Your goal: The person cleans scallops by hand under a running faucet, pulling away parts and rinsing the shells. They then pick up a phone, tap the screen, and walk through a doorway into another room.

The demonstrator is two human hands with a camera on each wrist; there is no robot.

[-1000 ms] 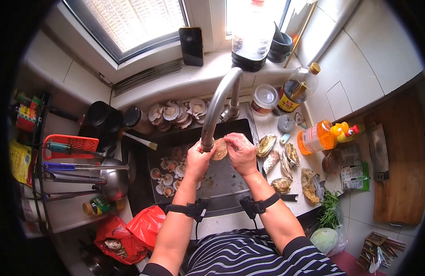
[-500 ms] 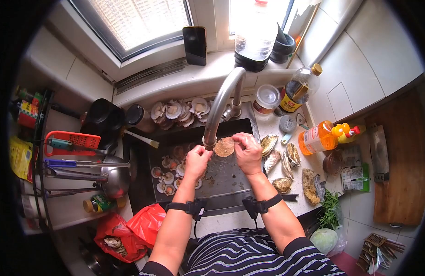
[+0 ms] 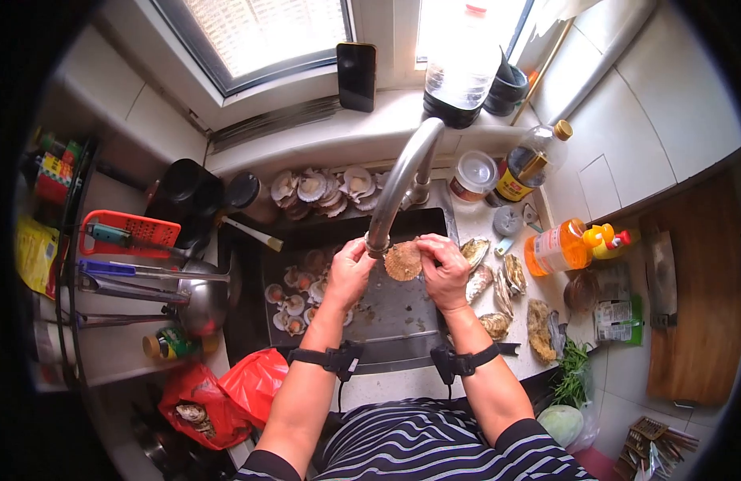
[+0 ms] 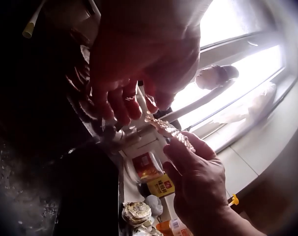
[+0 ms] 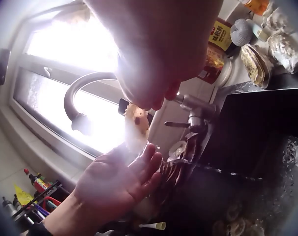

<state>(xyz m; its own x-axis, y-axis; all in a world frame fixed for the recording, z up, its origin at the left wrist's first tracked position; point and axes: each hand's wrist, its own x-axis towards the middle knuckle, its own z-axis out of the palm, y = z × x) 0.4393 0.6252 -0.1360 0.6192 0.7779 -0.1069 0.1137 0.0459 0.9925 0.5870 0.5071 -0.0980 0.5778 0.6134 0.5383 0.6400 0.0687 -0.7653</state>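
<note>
At frame centre, the right hand (image 3: 445,268) is pinching 1 scallop (image 3: 403,261) under the tap (image 3: 398,188); the left hand's (image 3: 348,271) fingers are touching its edge, relaxed.

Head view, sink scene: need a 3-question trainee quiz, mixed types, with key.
1. True or false: the scallop shell is held just under the tap spout.
2. Which hand pinches the shell's edge? A) left hand B) right hand C) neither
3. Fill in: the orange bottle lies on the counter to the ____ of the sink.

Key:
1. True.
2. B. The right hand pinches its edge between thumb and fingers; the left hand's fingertips are at the other side, by the spout.
3. Right.
</note>
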